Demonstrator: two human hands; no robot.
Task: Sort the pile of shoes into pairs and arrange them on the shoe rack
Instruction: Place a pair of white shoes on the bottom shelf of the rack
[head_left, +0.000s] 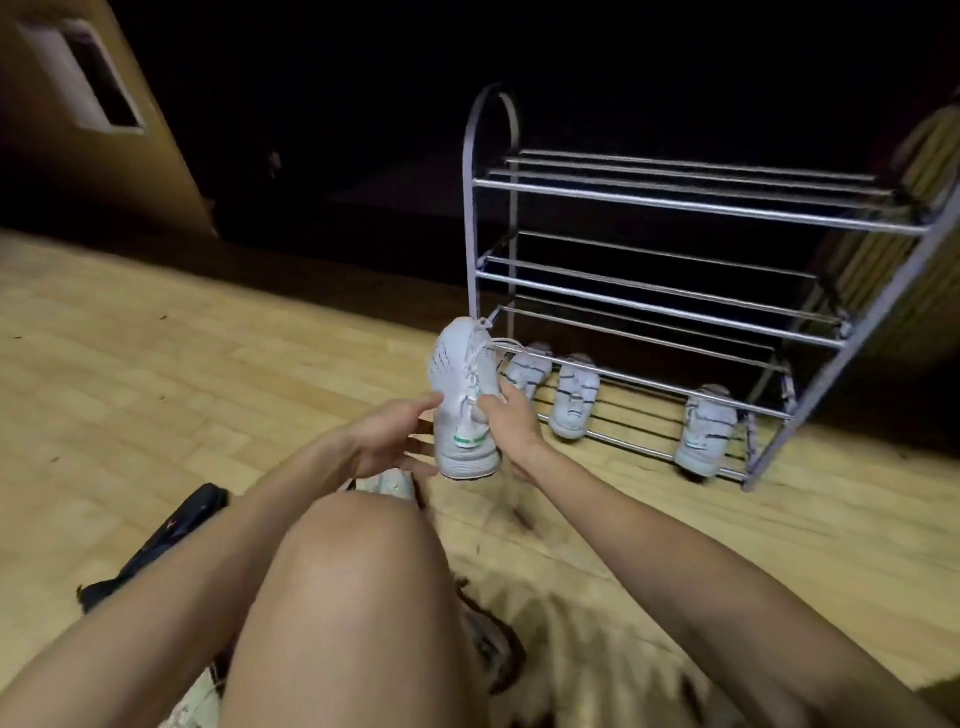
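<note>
While the right hand (506, 423) pinches the white sneaker (464, 402) at its tongue and laces, thumb and fingers curled in on the upper, the left hand (387, 441) lies open beside it, fingers spread and relaxed, tips close to or just touching the shoe's side; contact cannot be told for sure. The sneaker hangs in the air, toe up and heel down, a green mark near the heel, just in front of the rack's (649, 312) left post.

On the bottom shelf stand three pale shoes: two close together at the left (527, 371) (574, 397), and one alone at the right (706, 431). That lone shoe shows a greenish mark too, so it looks like the mate of the one in hand. The upper shelves hold nothing visible.

To do this step well, the sneaker should probably go to the gap just left of the lone shoe, turned the same way as its mate. A pinch on the laces alone lets the shoe swing, so the left hand would do well to cup the sole or heel before the reach. The shelf is only thin bars; the sole should bridge two bars or the shoe may tip through.

Nearer the knees, a dark shoe (171, 530) lies on the floor at the left, and another pale shoe (389, 480) peeks out under the hands. These remain unsorted.
</note>
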